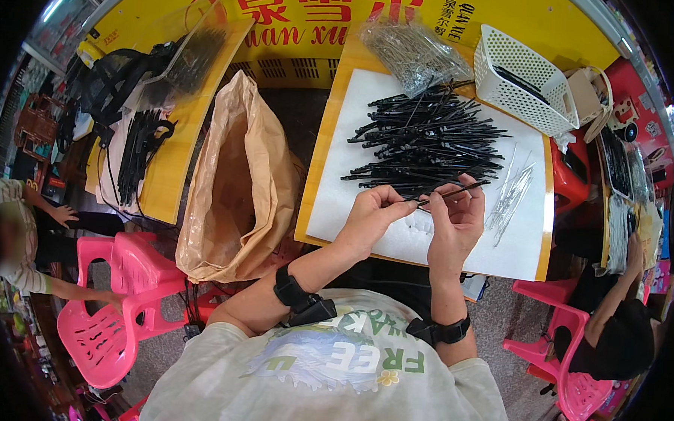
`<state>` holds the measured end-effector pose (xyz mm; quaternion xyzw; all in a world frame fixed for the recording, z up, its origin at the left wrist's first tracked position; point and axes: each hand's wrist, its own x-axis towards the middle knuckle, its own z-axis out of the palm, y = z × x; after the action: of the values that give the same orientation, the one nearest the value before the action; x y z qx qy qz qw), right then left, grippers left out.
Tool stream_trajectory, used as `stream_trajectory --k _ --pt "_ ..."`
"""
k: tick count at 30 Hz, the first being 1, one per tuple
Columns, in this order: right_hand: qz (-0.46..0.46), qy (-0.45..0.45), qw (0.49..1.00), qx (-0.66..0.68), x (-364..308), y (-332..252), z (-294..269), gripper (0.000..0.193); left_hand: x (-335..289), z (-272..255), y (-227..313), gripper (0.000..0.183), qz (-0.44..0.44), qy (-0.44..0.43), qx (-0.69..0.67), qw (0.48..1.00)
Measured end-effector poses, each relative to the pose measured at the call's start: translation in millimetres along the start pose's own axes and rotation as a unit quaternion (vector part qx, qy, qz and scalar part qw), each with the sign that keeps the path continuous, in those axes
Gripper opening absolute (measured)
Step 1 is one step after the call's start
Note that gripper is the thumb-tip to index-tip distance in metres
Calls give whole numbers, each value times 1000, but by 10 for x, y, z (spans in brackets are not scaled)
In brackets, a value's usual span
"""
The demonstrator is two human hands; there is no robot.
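My left hand (377, 214) and my right hand (457, 222) meet over the near part of a white sheet (326, 210). Between them is a thin black rod (464, 189), pinched by the fingers of both; its end detail is too small to make out. Just beyond my hands lies a large heap of similar thin black rods (430, 135), mostly lying crosswise. Several slim silvery strips (512, 189) are scattered on the sheet to the right of my right hand.
A clear bag of thin pieces (415, 56) and a white perforated basket (502, 56) stand behind the heap. At left, an open brown paper sack (273, 200) stands beside another table (169, 188) bearing black rods. Pink chairs (106, 336) and seated people flank me.
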<state>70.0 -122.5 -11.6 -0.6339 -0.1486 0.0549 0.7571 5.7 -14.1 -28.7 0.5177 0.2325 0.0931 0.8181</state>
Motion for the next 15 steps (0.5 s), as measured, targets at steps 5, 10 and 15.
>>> stream_trajectory --k 5,10,15 --pt "-4 -2 1000 18 15 10 4 40 37 -19 -7 17 -15 -8 5 1000" --pt "-20 -14 1000 -12 32 -22 -6 44 87 -1 36 18 -25 -24 10 999" --pt "62 -109 991 36 81 177 -132 34 174 0 93 18 -112 -73 -63 989"
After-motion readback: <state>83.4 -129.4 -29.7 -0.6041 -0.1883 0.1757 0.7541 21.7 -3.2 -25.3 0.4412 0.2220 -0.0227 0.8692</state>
